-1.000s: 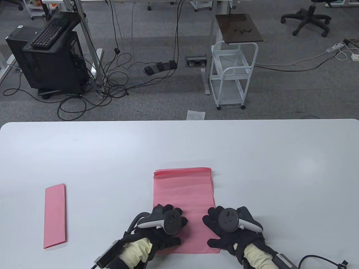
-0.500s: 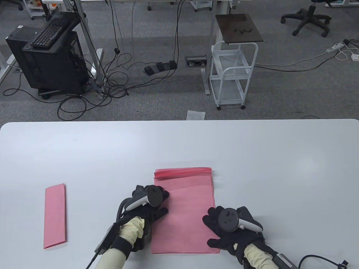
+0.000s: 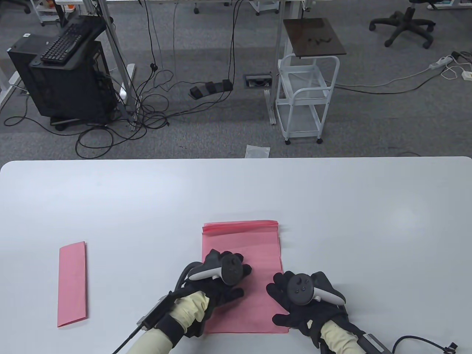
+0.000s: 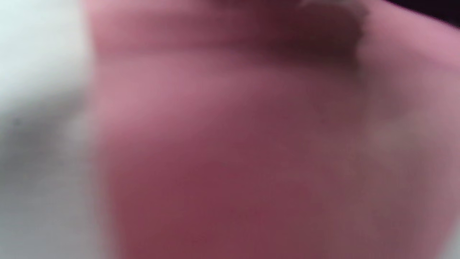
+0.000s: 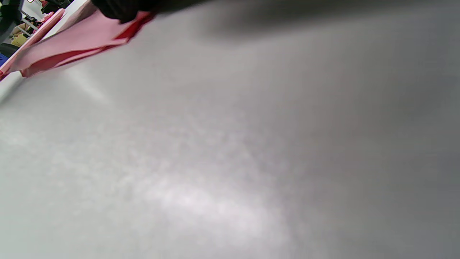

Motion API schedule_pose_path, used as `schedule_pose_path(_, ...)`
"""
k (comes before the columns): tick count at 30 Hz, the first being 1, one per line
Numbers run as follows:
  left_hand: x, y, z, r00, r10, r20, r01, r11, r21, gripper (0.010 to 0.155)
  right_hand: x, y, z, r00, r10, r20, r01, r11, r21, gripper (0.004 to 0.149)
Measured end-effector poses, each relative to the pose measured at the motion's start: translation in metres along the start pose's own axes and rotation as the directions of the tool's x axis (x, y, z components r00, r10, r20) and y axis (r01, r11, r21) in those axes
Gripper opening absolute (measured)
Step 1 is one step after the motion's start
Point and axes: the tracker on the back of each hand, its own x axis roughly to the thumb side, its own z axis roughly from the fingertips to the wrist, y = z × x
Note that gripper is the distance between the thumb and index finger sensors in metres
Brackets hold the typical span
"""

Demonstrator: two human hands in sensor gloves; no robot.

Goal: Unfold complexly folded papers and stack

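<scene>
Two gloved hands, left hand (image 3: 221,282) and right hand (image 3: 300,300), rest flat, gripping nothing, on the stack of unfolded pink paper sheets (image 3: 254,254); uneven pressing risks skewing loose layers.

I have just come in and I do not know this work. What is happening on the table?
A person in sensor gloves is flattening a stack of pink sheets on the white table. The left hand rests on the stack; the right hand lies spread on its near right corner. A folded pink paper waits apart, at the left.

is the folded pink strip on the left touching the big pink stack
No, the folded strip lies apart from the pink stack, with bare table between them.
</scene>
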Motion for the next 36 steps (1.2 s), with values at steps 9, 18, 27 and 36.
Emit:
schedule_pose_path(9,-0.034,0.037,-0.049,0.96,0.201,-0.193,-0.186,0.978,0.093,0.068,0.0,0.0,0.0,1.0,0.0,0.0,0.0,1.0,0.001,0.074)
schedule_pose_path(18,-0.115,0.046,-0.029,0.845,0.368,-0.389,-0.318,0.929,0.187,0.066,0.0,0.0,0.0,1.0,-0.002,0.0,0.002,1.0,0.006,0.074)
schedule_pose_path(27,-0.113,0.042,-0.024,0.848,0.451,-0.28,-0.391,0.887,0.245,0.068,0.003,-0.001,0.002,1.0,0.013,0.0,-0.013,0.999,-0.036,0.073)
schedule_pose_path(36,-0.162,0.041,0.058,0.814,0.39,-0.43,-0.205,0.886,0.416,0.072,0.015,-0.018,0.02,0.992,-0.103,0.075,0.116,0.973,-0.197,0.066)
